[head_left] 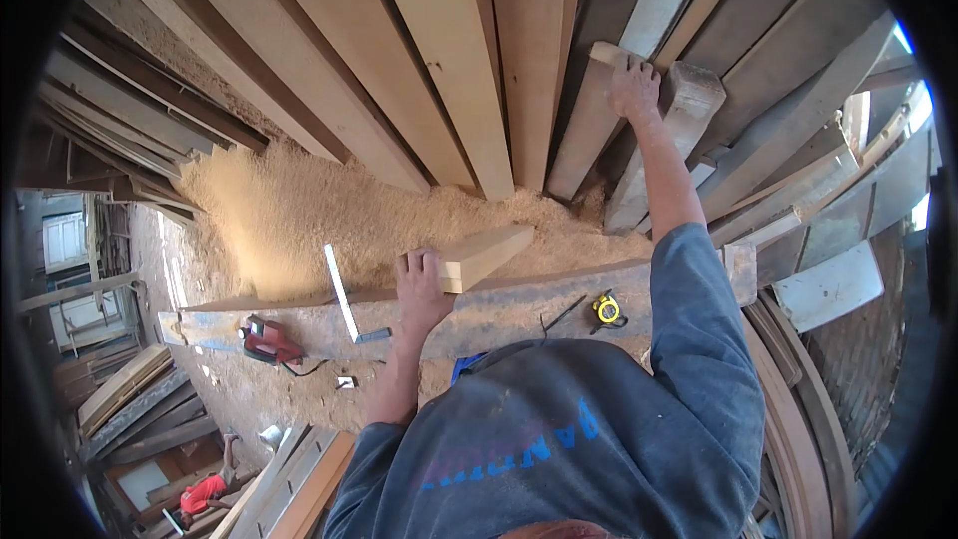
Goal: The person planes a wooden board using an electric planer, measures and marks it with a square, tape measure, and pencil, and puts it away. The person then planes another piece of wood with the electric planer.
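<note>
wearing a dark shirt (559,419) with blue lettering, at six o'clock. just ahead of it, facing a long wooden beam (489,321), stretching from nine o'clock to three. with the left hand (422,289), holding a short pale wooden block (489,255) by its near end, with fingers closed over the top; pointing it towards two o'clock, at the beam's far edge; cannot tell if resting there or lifted. around that hand, along the beam: at three o'clock, a yellow tape measure (607,309); at nine, a try square (344,299) with a pale blade; farther, between eight and nine, a red power tool (271,339). past the beam, a broad heap of sawdust (289,200), from ten o'clock to one. farther, between one and two, gripping the upper end of a narrow plank (591,125) with the right hand (636,85); cannot tell how tightly. just beside, at three o'clock of that hand, a squared timber (697,92). at twelve, long boards (439,40) in rows. farthest, between seven and eight, a person in a red top (205,494).
</note>
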`<state>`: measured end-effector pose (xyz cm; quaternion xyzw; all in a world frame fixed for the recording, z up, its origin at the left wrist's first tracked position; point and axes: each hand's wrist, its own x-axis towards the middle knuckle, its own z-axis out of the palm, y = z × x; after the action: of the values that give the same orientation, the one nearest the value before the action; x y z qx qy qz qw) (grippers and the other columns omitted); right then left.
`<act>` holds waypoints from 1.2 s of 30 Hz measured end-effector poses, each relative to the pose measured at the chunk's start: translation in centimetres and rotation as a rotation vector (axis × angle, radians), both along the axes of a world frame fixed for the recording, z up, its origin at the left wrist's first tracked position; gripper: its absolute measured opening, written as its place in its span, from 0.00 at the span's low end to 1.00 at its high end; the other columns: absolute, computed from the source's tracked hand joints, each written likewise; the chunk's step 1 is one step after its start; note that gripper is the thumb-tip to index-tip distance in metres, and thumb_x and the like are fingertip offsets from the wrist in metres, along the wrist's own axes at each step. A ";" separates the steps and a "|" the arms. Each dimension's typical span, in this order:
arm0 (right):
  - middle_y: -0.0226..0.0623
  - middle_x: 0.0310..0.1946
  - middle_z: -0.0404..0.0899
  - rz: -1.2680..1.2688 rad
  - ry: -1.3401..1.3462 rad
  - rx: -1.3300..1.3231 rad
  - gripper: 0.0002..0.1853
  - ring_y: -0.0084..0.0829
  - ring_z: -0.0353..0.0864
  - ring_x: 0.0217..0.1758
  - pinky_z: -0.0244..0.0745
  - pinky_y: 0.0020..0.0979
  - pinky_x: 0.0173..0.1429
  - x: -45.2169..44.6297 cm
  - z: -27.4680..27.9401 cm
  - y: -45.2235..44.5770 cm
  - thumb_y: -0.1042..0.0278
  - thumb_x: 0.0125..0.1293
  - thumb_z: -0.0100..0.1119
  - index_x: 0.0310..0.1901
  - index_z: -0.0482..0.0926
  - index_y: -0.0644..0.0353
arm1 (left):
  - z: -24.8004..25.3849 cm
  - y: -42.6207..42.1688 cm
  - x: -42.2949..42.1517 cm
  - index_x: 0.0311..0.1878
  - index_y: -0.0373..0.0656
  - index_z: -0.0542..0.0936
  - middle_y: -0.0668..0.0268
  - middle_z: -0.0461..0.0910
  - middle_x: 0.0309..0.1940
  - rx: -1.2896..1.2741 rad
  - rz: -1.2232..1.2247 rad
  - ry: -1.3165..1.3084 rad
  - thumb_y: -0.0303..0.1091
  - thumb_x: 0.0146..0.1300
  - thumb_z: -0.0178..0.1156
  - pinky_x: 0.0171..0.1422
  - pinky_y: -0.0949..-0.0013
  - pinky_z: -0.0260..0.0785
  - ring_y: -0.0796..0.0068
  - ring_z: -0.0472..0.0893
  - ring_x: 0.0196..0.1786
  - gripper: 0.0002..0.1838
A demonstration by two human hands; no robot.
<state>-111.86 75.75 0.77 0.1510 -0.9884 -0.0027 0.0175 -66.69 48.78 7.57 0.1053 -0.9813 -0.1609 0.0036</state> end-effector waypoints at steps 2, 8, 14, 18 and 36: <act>0.49 0.68 0.71 -0.030 -0.009 0.025 0.42 0.55 0.73 0.69 0.70 0.56 0.69 1.1 1.3 -0.6 0.47 0.59 0.73 0.71 0.68 0.59 | 0.3 0.7 -0.1 0.56 0.39 0.73 0.51 0.73 0.54 -0.005 0.015 -0.016 0.29 0.43 0.77 0.61 0.47 0.67 0.43 0.71 0.56 0.34; 0.49 0.63 0.74 -0.040 -0.195 0.047 0.49 0.51 0.72 0.69 0.72 0.52 0.66 2.3 5.1 1.3 0.35 0.52 0.76 0.67 0.73 0.63 | 0.4 1.8 -1.7 0.57 0.40 0.73 0.54 0.72 0.55 0.002 0.020 -0.012 0.28 0.43 0.77 0.60 0.48 0.70 0.43 0.71 0.58 0.35; 0.54 0.63 0.71 0.020 -0.274 0.007 0.47 0.56 0.72 0.67 0.72 0.52 0.66 11.7 6.5 4.4 0.40 0.49 0.80 0.61 0.71 0.66 | -0.1 1.9 -2.4 0.57 0.42 0.73 0.52 0.71 0.55 0.028 0.032 -0.026 0.30 0.44 0.76 0.60 0.48 0.69 0.43 0.71 0.56 0.34; 0.53 0.59 0.74 0.110 -0.279 -0.285 0.44 0.56 0.76 0.63 0.72 0.50 0.67 21.4 5.0 7.1 0.58 0.44 0.83 0.60 0.68 0.65 | -0.2 1.5 -2.5 0.58 0.42 0.74 0.56 0.71 0.57 0.024 0.045 -0.067 0.28 0.41 0.77 0.60 0.50 0.73 0.45 0.70 0.60 0.36; 0.49 0.64 0.75 -0.033 -0.402 -0.158 0.49 0.55 0.75 0.67 0.72 0.49 0.70 19.0 8.2 13.0 0.56 0.43 0.80 0.69 0.68 0.59 | -0.3 1.5 -5.1 0.60 0.46 0.75 0.57 0.72 0.56 -0.034 -0.029 -0.033 0.35 0.45 0.80 0.59 0.49 0.75 0.47 0.70 0.60 0.37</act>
<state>-92.85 88.78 8.93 0.1306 -0.9715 0.1045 -0.1682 -71.77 50.23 7.24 0.0935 -0.9853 -0.1422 -0.0134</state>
